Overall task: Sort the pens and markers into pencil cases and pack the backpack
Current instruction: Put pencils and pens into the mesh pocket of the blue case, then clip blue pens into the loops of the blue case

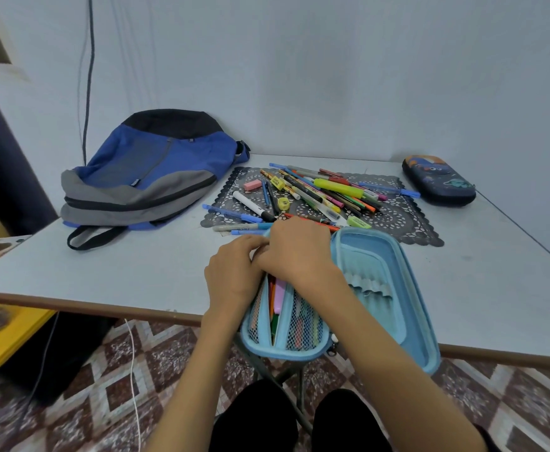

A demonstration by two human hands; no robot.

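Observation:
A light blue pencil case (381, 288) lies open at the table's near edge, lid half to the right. Its left half has mesh pockets (299, 324) with several pens and markers inside. My left hand (234, 275) and my right hand (296, 252) meet at the far end of the left half, fingers curled on its inner flap or edge; what they pinch is hidden. Behind them a pile of pens and markers (319, 194) lies on a dark lace mat (407, 220). A blue and grey backpack (149, 177) lies flat at the left. A dark patterned pencil case (438, 179) sits zipped at the far right.
A pink eraser (252, 185) and a yellow sharpener (283, 203) lie among the pens. The table (104, 275) backs onto a white wall. A yellow bin (2, 337) stands on the floor at the left, with cables beside it.

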